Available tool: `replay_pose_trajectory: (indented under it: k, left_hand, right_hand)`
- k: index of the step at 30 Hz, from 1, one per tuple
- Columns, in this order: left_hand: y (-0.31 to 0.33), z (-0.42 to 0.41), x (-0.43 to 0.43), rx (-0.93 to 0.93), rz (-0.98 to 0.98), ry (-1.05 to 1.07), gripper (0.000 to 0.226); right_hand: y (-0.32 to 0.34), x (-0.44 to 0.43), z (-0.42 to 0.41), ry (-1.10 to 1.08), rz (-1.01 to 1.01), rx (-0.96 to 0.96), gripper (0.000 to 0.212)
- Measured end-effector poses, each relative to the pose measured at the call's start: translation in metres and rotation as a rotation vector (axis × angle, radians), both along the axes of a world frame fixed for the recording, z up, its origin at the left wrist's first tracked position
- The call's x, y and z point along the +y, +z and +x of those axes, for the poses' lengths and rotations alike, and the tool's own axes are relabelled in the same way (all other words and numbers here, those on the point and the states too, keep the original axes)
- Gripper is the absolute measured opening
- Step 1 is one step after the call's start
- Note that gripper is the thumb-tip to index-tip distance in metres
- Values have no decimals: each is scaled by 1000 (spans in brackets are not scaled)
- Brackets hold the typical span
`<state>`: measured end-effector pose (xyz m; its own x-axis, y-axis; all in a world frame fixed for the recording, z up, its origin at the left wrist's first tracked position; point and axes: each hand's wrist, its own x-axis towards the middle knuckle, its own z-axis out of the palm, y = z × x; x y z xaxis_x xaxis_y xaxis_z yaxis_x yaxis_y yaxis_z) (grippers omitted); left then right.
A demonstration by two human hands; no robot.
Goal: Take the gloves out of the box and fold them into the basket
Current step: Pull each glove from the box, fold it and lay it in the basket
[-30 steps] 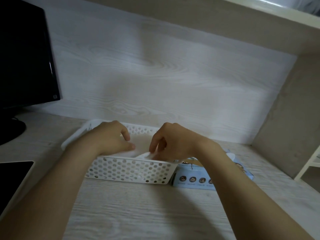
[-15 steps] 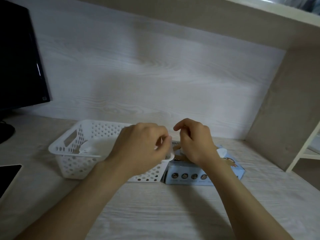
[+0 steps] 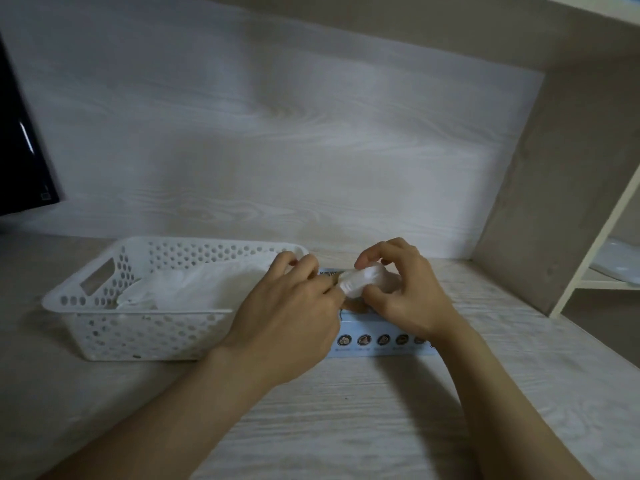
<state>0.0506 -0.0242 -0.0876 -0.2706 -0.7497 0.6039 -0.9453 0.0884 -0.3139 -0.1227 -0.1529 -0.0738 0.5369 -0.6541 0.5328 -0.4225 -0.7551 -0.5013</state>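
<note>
Pulled up from the box, a crumpled translucent white glove sits pinched between left hand and right hand

No writing can be read: the pale blue box by the worktop's back edge has a row of round pictograms on its front face with tiny captions beneath, all blurred; dark print on its top and a small mark on the monitor's lower corner are equally unclear

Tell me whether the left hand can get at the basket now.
Probably yes: the left hand sits over the right end of the open basket, nothing between, though it pinches a glove.
</note>
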Motion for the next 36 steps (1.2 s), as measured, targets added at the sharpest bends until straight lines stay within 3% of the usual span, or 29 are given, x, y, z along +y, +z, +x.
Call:
replay_pose_trajectory:
  k: [8,14,21,25,28,33,36]
  left_hand:
    - [0,-5,-1,14,113,94,54]
    - [1,-4,-1,26,155,111,61]
    - [3,-2,0,24,164,87,56]
    - [3,-4,2,60,161,66,40]
    - [2,-6,1,80,163,74,50]
    - [3,-9,-2,56,160,114,57]
    - [2,-8,-3,43,167,112,58]
  right_hand:
    - [-17,-22,7,-34,-329,-89,17]
    - [-20,-22,14,-96,-417,-191,17]
    - [-16,-7,26,-133,-190,-424,12]
    - [-13,-7,24,-99,1,-567,9]
    - [-10,-6,21,-39,101,-612,11]
    - [-4,5,24,104,113,-557,14]
    - [3,13,25,119,98,-648,16]
